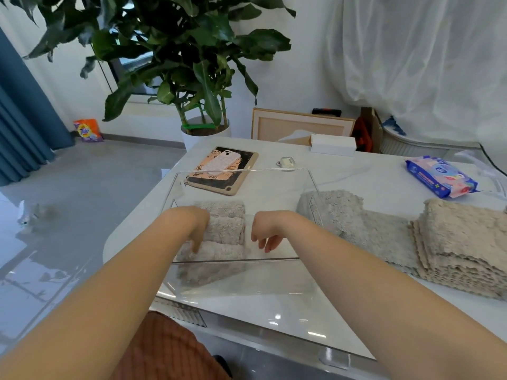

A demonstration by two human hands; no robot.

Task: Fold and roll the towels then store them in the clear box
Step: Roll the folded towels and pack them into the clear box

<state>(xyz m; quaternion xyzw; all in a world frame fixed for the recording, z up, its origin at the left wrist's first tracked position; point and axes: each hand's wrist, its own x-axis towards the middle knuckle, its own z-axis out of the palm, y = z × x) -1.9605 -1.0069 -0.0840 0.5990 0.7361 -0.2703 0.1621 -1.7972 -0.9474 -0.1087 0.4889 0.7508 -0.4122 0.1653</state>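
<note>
Rolled towels (223, 229): three are laid side by side along the left wall of the clear box (247, 169), which is set at the near edge of the worktop (356, 176). Left grip (196, 226): fingers are extended downward and the nearest roll is touched. Right grip (267, 231): loosely curled inside the box, nothing held. Folded towels (463, 242) are stacked at the right edge.

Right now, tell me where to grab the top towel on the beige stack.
Pinch the top towel at its near left corner, coming in from the clear box side. The stack shows stepped edges there, so one layer should lift alone.
</note>
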